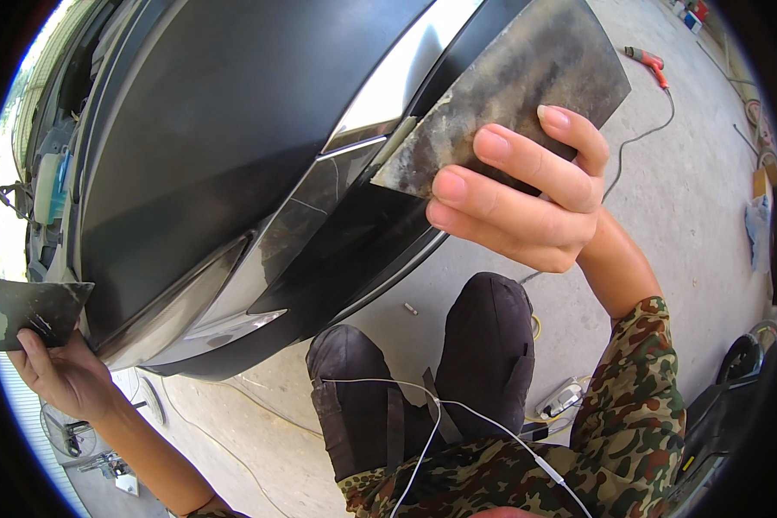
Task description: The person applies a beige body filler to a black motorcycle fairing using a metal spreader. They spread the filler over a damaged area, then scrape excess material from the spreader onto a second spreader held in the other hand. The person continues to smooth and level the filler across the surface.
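Observation:
My right hand is closed around a large dark flat plate, its fingers across the smeared grey face. The plate's lower left corner overlaps the car's trim in view; whether it touches cannot be told. A rough pale-green residue lines the edge nearest the car. At the far left, my left hand grips a smaller dark plate with a pale smear on it. Between my hands lies the matte black car body panel, with a bright strip and a glossy lower insert.
A red heat gun lies on the concrete floor, trailing a cable. By my knee sits a white power strip. A fan stands at lower left. A thin white cord crosses my lap. Black equipment borders the right.

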A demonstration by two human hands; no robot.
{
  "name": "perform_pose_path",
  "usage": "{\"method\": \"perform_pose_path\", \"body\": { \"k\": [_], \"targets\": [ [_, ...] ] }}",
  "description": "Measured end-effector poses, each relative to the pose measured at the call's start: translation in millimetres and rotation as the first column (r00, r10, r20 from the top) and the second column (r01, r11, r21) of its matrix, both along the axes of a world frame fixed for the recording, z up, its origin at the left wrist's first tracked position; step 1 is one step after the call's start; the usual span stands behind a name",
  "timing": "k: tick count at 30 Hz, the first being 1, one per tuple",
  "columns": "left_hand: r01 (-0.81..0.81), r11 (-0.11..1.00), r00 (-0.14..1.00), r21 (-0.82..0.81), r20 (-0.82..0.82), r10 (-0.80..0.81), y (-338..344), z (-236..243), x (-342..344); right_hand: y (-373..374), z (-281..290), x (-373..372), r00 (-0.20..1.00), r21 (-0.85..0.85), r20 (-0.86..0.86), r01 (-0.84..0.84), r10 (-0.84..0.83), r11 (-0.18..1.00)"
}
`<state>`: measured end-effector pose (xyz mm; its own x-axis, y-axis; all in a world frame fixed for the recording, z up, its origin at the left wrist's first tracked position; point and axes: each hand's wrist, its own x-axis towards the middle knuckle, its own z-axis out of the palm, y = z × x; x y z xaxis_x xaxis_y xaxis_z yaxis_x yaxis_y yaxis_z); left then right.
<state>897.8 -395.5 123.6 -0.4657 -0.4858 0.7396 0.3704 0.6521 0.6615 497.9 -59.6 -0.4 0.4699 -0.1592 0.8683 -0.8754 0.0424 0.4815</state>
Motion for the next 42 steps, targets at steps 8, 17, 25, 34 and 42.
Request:
{"method": "perform_pose_path", "body": {
  "k": [8,17,25,34,42],
  "targets": [
    [0.018,1.0,1.0,0.001,-0.002,-0.018,2.3,2.6,0.6,-1.9,-1.6,-1.8,1.0,0.021,-0.005,0.021,-0.021,1.0],
    [0.005,1.0,1.0,0.002,-0.016,-0.005,0.5,2.9,-0.8,-4.8,-0.8,-1.1,1.0,0.012,0.001,0.005,-0.005,1.0],
    [-0.043,0.999,0.999,0.014,-0.022,0.043,0.5,3.5,-1.9,-3.6,-5.2,-1.4,1.0,0.019,0.0,0.015,-0.015,1.0],
    [-0.042,0.999,0.999,0.0,-0.031,0.042,0.9,2.5,-4.8,-9.4,-4.1,0.0,1.0,-0.006,0.002,-0.011,0.011,1.0],
    [0.014,1.0,1.0,-0.006,-0.007,-0.014,5.1,6.8,-6.3,-7.1,-9.5,-3.1,1.0,0.022,0.023,0.019,-0.019,1.0]
  ]
}}
